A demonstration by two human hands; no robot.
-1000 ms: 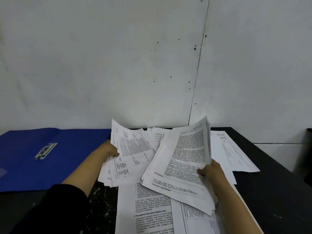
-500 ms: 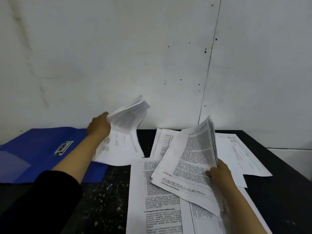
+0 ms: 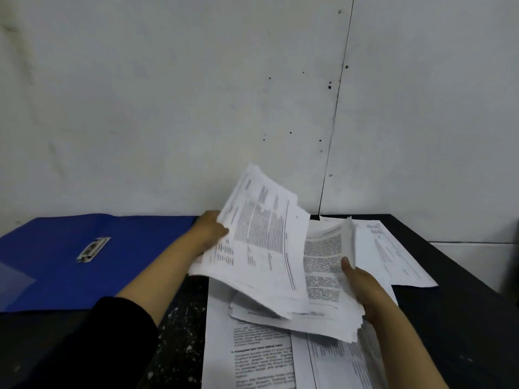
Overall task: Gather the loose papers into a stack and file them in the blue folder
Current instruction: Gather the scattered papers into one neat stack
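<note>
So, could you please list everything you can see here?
table: one, black, underneath
wall: one, white, behind
blue folder: one, blue, lying open at left
metal clip: one, silvery, inside the folder
loose sheets: several, white, flat on the table, centre and right
paper bundle: one, white, held up, centre
paper stack: one, white, tilted, centre-right
sleeve: one, black, left arm
left hand: one, gripping the paper bundle
right hand: one, gripping the paper stack
</note>
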